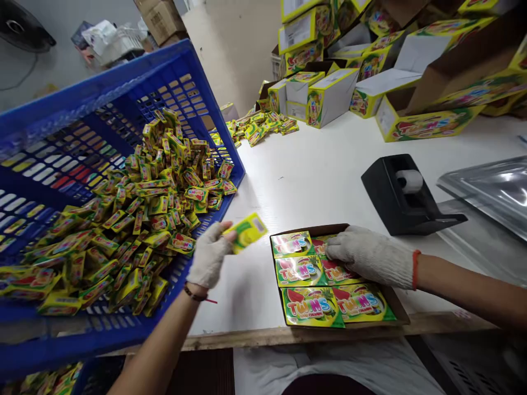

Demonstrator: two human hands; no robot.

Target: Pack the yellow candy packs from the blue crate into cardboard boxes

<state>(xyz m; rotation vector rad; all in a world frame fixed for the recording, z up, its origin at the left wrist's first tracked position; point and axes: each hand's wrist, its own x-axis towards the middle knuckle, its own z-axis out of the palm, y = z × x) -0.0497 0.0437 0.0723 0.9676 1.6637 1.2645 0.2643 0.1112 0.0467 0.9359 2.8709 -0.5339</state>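
Observation:
My left hand, in a white glove with bare fingertips, is closed on a small yellow gum box, held tilted above the white table. My right hand, gloved in white with an orange cuff, lies palm down over the right side of a shallow carton. Its fingers rest on the packs there and partly cover them. Inside the carton, several Twins packs lie face up in two columns. Left of my left hand, a blue plastic basket leans on its side, heaped with loose gum boxes.
A black tape dispenser stands right of the carton, beside clear plastic sheets. Several printed display cartons are piled at the back right. More loose gum boxes lie behind the basket. The table's front edge runs close to me.

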